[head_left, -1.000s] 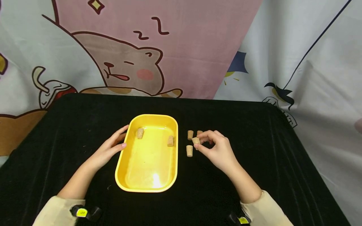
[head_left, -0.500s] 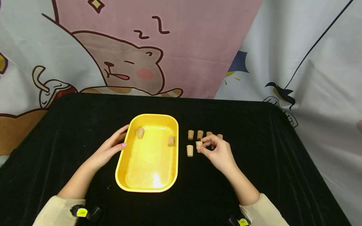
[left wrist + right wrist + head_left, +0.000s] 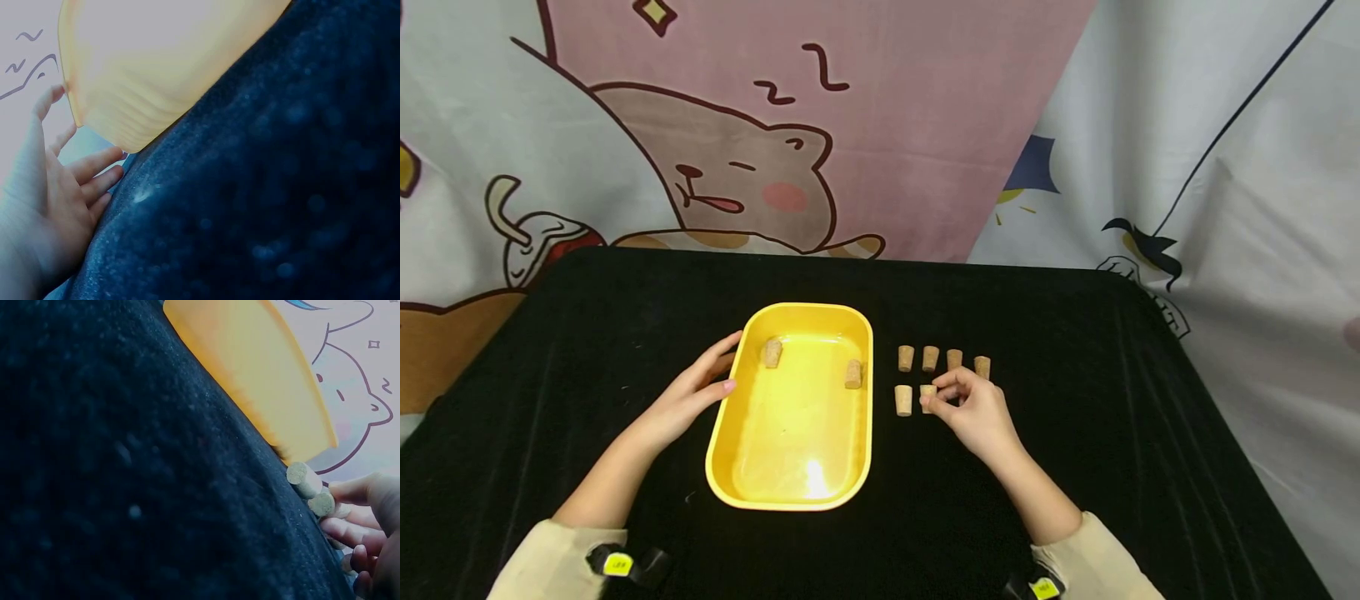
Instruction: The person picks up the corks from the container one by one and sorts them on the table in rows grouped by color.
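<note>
My right hand (image 3: 977,412) pinches a tapered cork stopper (image 3: 927,400) between thumb and fingers, right of the tray at table level. Another cork stopper (image 3: 903,401) lies just left of it, and the right wrist view shows both, the held cork (image 3: 321,504) at the fingertips. Behind them a row of several corks (image 3: 930,358) runs rightward, its right end partly covered by my fingers. My left hand (image 3: 688,396) touches the left side of the yellow tray (image 3: 786,442) with fairly straight fingers; in the left wrist view the fingertips meet the tray wall (image 3: 137,106).
Two more corks lie inside the tray, one cork (image 3: 772,353) near its left wall and one cork (image 3: 853,374) near its right. A black cloth (image 3: 1037,317) covers the table. Behind its far edge hangs a printed cartoon curtain (image 3: 917,125).
My right hand has brought its cork down and slightly right, beside the front cork, uncovering more of the back row. The left hand and tray have stayed put.
</note>
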`<state>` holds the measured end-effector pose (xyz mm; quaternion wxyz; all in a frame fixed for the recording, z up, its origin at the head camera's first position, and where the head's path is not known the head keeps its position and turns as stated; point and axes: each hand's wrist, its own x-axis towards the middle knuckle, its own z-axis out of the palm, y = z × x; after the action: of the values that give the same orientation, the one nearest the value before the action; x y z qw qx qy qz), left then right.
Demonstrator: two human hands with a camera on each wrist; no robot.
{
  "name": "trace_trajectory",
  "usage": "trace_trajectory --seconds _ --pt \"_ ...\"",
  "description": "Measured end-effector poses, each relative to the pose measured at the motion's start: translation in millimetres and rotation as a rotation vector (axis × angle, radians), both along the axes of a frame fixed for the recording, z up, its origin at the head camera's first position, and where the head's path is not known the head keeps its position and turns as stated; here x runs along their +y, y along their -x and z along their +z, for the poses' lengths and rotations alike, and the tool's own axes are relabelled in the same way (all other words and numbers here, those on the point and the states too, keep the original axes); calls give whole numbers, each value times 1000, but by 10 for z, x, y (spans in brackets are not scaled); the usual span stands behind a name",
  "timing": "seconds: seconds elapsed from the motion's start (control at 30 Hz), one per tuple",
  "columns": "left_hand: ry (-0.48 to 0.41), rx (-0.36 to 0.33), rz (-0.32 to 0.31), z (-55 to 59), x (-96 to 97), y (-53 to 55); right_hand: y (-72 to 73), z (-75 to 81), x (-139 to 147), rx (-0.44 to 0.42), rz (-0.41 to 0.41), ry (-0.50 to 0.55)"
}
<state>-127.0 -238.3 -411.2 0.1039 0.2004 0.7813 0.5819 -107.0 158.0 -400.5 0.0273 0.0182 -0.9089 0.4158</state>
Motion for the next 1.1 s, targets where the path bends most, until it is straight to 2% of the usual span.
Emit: trace_trajectory --seconds 0.7,0.9,1.1 --pt "-13 10 -6 -5 -2 -8 5 -47 0 -7 18 -148" --pt "-10 15 -2 -10 -5 -16 -14 -3 -1 69 26 -209" --pt "-4 17 -2 -1 0 -12 -57 144 -43 199 27 -222"
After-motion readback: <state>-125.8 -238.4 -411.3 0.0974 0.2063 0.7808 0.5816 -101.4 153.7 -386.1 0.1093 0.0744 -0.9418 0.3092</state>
